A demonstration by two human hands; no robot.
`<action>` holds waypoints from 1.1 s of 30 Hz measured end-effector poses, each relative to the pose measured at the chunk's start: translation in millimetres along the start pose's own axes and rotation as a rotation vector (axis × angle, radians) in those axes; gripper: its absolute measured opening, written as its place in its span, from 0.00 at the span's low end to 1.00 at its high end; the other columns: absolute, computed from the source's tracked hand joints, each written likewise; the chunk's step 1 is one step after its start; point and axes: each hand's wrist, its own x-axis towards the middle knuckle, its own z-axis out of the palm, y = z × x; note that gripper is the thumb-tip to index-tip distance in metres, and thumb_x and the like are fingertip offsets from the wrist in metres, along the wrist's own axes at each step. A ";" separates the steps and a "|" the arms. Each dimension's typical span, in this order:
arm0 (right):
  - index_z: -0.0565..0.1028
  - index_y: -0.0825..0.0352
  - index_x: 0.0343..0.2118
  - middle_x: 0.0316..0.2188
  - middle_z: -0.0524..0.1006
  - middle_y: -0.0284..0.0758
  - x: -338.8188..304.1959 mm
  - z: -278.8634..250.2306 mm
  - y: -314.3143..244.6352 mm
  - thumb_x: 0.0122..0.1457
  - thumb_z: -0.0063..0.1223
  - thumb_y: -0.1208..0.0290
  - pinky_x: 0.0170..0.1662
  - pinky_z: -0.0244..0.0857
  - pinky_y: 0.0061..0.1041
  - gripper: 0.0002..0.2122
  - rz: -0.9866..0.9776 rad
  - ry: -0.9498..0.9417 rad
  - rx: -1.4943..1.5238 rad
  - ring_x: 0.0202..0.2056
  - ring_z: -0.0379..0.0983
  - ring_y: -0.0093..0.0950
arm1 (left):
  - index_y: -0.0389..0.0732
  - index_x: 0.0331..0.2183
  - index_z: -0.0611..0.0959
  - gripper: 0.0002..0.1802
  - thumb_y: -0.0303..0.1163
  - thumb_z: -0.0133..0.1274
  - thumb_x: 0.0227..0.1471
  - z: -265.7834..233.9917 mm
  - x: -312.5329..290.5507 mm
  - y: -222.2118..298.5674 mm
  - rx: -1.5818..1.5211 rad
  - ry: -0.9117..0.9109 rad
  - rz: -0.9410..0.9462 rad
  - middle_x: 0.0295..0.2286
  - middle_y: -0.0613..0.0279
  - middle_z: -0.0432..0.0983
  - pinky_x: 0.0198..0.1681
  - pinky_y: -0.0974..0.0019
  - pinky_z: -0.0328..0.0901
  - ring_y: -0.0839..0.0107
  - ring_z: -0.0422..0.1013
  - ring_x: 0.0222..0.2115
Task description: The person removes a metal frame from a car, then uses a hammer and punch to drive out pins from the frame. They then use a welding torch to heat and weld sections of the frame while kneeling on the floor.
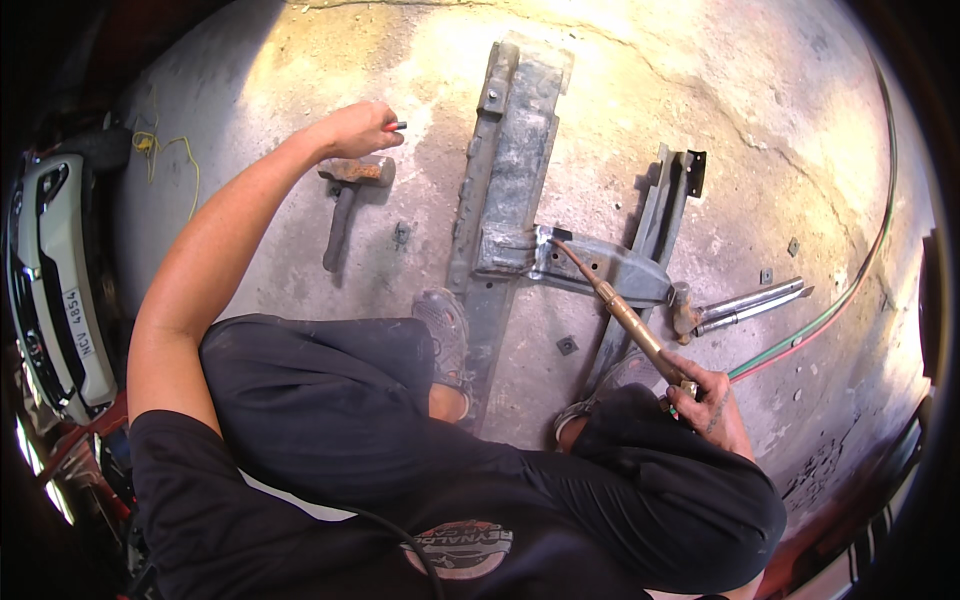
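My right hand (705, 402) is wrapped round the handle of a brass gas torch (627, 318). Its thin bent tip reaches the side arm of a grey metal frame part (515, 165); whether it touches cannot be made out. Some pale bare metal and a dark patch show where that arm joins the long piece. My left hand (362, 130) is closed in a fist, out to the left of the frame part. From it sticks a small red and dark thing (397, 127), mostly hidden by the fingers. No flame is visible at the torch.
A rusty-headed hammer (342, 215) lies below my left hand. Another hammer (735, 308) lies right of the frame part, beside a long metal rail (648, 230). Green and red hoses (840, 300) run up the right side. A car front (65, 280) stands at the left.
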 end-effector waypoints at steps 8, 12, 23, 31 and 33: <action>0.74 0.68 0.57 0.28 0.77 0.29 1.1 0.4 6.9 0.57 0.54 0.82 0.36 0.68 0.21 0.23 -0.020 0.001 -0.009 0.30 0.69 0.16 | 0.31 0.25 0.78 0.20 0.40 0.54 0.57 1.4 3.0 -7.8 0.004 0.008 0.012 0.18 0.50 0.72 0.31 0.53 0.63 0.59 0.70 0.22; 0.75 0.68 0.57 0.27 0.76 0.28 0.6 0.6 5.0 0.56 0.55 0.82 0.35 0.67 0.20 0.23 -0.033 0.002 -0.019 0.29 0.68 0.15 | 0.31 0.25 0.78 0.20 0.40 0.54 0.57 1.9 3.2 -9.8 -0.009 0.003 0.000 0.18 0.51 0.72 0.31 0.54 0.63 0.59 0.69 0.22; 0.74 0.70 0.57 0.25 0.70 0.23 -1.6 2.9 4.1 0.51 0.60 0.84 0.32 0.61 0.18 0.26 -0.035 0.000 0.022 0.27 0.62 0.14 | 0.31 0.25 0.78 0.20 0.40 0.54 0.57 1.4 3.5 -9.3 -0.009 0.013 -0.007 0.18 0.52 0.72 0.31 0.54 0.62 0.61 0.69 0.22; 0.74 0.70 0.57 0.26 0.69 0.22 -1.7 3.7 8.1 0.52 0.61 0.85 0.31 0.60 0.17 0.26 -0.049 0.001 0.018 0.27 0.62 0.13 | 0.31 0.25 0.79 0.19 0.40 0.54 0.58 1.3 1.9 -8.8 -0.017 0.007 -0.016 0.18 0.52 0.72 0.30 0.54 0.63 0.61 0.69 0.21; 0.74 0.68 0.57 0.28 0.73 0.27 -2.2 3.2 8.5 0.52 0.61 0.85 0.36 0.63 0.19 0.26 -0.033 -0.002 0.008 0.30 0.65 0.15 | 0.32 0.25 0.79 0.19 0.40 0.54 0.58 0.1 1.7 -7.4 -0.015 0.011 -0.014 0.18 0.52 0.72 0.30 0.54 0.63 0.61 0.69 0.21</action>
